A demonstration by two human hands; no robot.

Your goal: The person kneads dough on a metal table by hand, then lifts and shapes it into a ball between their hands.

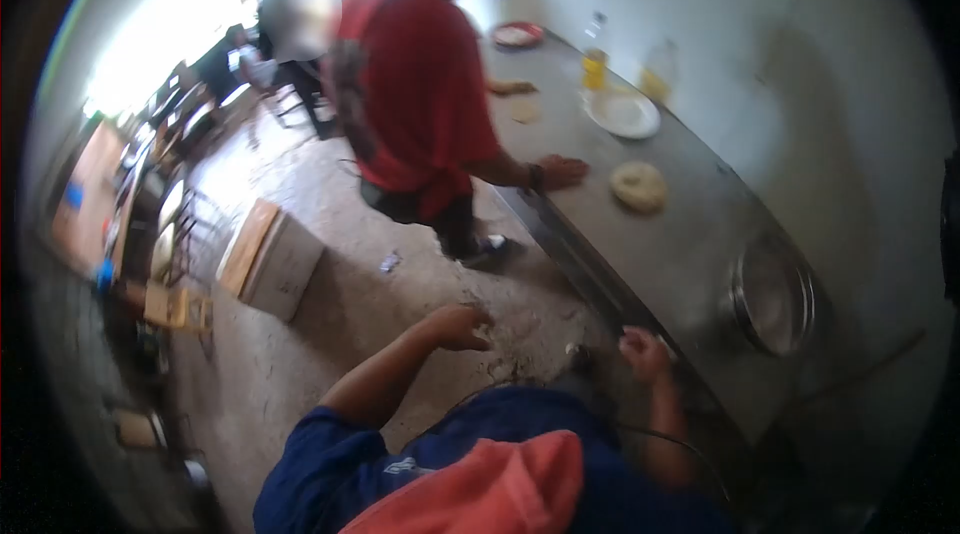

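Note:
My left hand (461, 328) hangs in the air over the floor, its fingers loosely bent and nothing visible in them. My right hand (646, 353) is beside the front edge of the metal table (665, 259), fingers slightly curled and apart, with no held thing visible. On the table, a round metal sieve or pan (740, 296) lies nearest to my right hand. A lump of dough (638, 188) rests farther along. Past it are a white plate (640, 128) and a flat dough disc (525, 112).
A person in a red shirt (420, 74) stands at the table, one hand (562, 173) flat on it. Bottles of yellow oil (594, 69) and a red-rimmed dish (518, 35) stand by the wall. A white box (283, 269) with a wooden lid is on the floor at left.

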